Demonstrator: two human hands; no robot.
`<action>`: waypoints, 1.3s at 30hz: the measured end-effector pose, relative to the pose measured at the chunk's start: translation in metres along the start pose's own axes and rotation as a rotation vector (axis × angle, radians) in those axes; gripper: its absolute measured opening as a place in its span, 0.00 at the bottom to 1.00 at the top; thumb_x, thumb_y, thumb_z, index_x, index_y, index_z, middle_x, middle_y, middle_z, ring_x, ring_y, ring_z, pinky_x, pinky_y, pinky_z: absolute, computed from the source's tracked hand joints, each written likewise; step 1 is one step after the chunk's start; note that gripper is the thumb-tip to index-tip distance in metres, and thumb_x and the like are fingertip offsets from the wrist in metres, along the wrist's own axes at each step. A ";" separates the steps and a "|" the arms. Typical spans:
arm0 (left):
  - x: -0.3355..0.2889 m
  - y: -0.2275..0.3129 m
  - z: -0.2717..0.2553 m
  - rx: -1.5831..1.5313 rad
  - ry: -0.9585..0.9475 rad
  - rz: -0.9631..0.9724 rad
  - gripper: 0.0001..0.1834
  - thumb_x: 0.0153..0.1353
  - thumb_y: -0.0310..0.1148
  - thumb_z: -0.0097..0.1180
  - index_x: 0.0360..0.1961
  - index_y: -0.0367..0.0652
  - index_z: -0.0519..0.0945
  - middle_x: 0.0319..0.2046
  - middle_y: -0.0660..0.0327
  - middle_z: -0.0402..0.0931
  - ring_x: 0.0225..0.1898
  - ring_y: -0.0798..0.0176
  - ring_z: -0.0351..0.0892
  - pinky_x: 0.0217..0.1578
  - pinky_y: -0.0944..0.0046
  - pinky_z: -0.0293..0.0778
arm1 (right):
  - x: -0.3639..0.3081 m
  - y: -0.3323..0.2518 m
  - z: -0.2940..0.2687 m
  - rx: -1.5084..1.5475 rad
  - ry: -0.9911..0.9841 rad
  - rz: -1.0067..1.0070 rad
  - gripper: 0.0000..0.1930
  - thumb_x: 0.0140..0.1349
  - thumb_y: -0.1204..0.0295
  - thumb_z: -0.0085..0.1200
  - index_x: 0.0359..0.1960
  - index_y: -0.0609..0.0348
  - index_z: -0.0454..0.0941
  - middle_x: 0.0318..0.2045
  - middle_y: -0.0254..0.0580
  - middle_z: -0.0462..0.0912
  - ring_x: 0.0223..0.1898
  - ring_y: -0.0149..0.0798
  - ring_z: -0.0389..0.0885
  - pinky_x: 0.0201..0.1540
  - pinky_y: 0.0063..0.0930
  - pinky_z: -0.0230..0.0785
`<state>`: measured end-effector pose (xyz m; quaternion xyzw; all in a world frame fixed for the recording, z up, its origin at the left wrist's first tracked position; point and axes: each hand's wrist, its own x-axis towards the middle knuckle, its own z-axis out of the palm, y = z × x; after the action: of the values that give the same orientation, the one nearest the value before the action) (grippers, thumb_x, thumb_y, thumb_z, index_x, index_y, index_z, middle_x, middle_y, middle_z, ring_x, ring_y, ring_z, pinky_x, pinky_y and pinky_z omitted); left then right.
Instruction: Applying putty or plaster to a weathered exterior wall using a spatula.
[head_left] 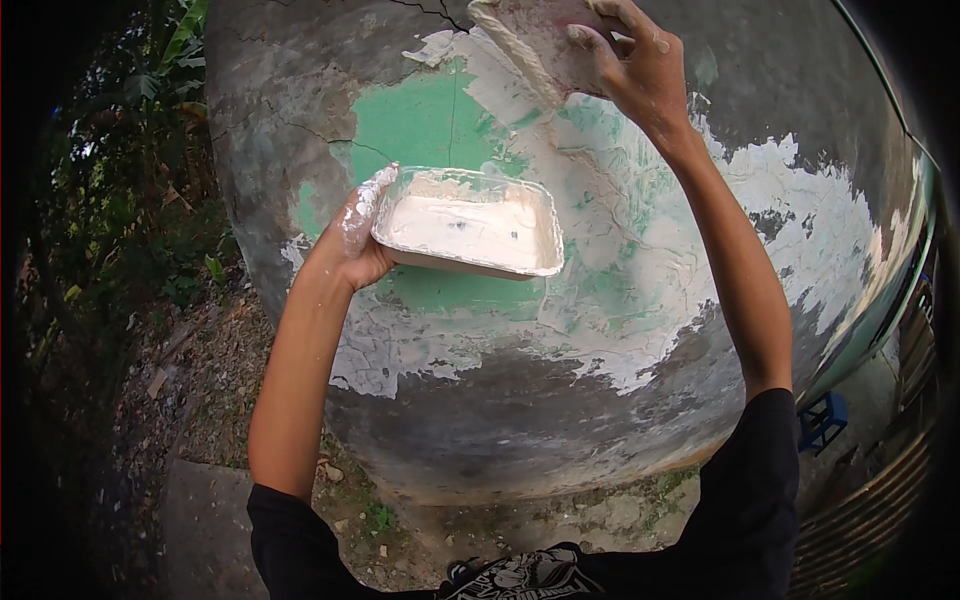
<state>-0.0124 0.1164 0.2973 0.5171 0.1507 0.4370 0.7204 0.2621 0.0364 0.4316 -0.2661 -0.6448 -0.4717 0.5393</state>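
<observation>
My left hand (360, 230), smeared white across the thumb, grips the left end of a shallow rectangular plastic tub (465, 264). White putty (465, 225) coats the inside of the tub. High up at the wall, my right hand (640, 70) is closed on a flat putty scraper (555, 45), with a thick band of putty along its left edge. The scraper's top runs out of view. Behind both hands stands a grey wall (480, 400) with a green painted patch (405, 110) and rough white putty spread around it.
Dark cracks run through the upper wall. Plants (130, 130) and stony ground (185, 370) lie to the left. At the lower right are a blue stool (822, 422) and corrugated sheeting (880, 510). A concrete slab (205, 520) is at the lower left.
</observation>
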 end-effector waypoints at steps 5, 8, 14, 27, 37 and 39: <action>-0.004 -0.008 0.001 0.003 0.035 -0.003 0.26 0.65 0.45 0.48 0.54 0.32 0.70 0.49 0.49 0.75 0.44 0.56 0.81 0.43 0.60 0.82 | -0.041 -0.035 0.042 -0.012 -0.370 -0.108 0.11 0.55 0.72 0.56 0.39 0.58 0.72 0.25 0.47 0.82 0.25 0.50 0.80 0.27 0.40 0.71; -0.004 -0.011 -0.005 -0.016 0.019 -0.011 0.26 0.65 0.45 0.48 0.53 0.32 0.67 0.47 0.50 0.75 0.42 0.57 0.82 0.38 0.62 0.85 | -0.042 -0.027 0.043 -0.180 -0.439 -0.148 0.11 0.55 0.72 0.55 0.40 0.56 0.71 0.25 0.45 0.82 0.24 0.48 0.81 0.25 0.41 0.70; -0.019 -0.007 -0.005 -0.013 0.093 -0.041 0.27 0.65 0.47 0.49 0.53 0.33 0.68 0.46 0.51 0.76 0.41 0.57 0.82 0.38 0.61 0.84 | 0.000 0.004 0.023 -0.314 -0.311 -0.256 0.13 0.58 0.70 0.56 0.44 0.56 0.72 0.32 0.44 0.84 0.26 0.46 0.82 0.27 0.37 0.73; -0.032 -0.008 -0.019 0.007 0.115 0.026 0.27 0.64 0.48 0.49 0.54 0.34 0.70 0.47 0.52 0.76 0.43 0.57 0.81 0.41 0.62 0.82 | 0.037 -0.029 0.005 -0.050 -0.219 -0.162 0.12 0.56 0.75 0.57 0.41 0.60 0.71 0.31 0.50 0.83 0.32 0.52 0.82 0.31 0.39 0.71; -0.027 -0.012 -0.008 0.021 0.063 0.004 0.29 0.64 0.49 0.49 0.55 0.34 0.70 0.49 0.51 0.75 0.46 0.55 0.79 0.46 0.58 0.79 | 0.037 0.009 0.031 -0.165 -0.281 -0.047 0.10 0.58 0.68 0.54 0.38 0.60 0.73 0.31 0.51 0.83 0.35 0.55 0.81 0.36 0.45 0.71; -0.030 -0.009 -0.002 0.027 0.066 0.002 0.28 0.64 0.49 0.49 0.54 0.35 0.71 0.48 0.52 0.76 0.44 0.58 0.81 0.42 0.61 0.82 | 0.044 0.017 0.019 -0.165 -0.192 -0.068 0.11 0.57 0.69 0.56 0.38 0.60 0.74 0.31 0.51 0.83 0.35 0.54 0.81 0.37 0.44 0.71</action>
<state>-0.0270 0.0932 0.2816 0.5122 0.1801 0.4525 0.7075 0.2560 0.0528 0.4791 -0.3314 -0.6610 -0.5138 0.4350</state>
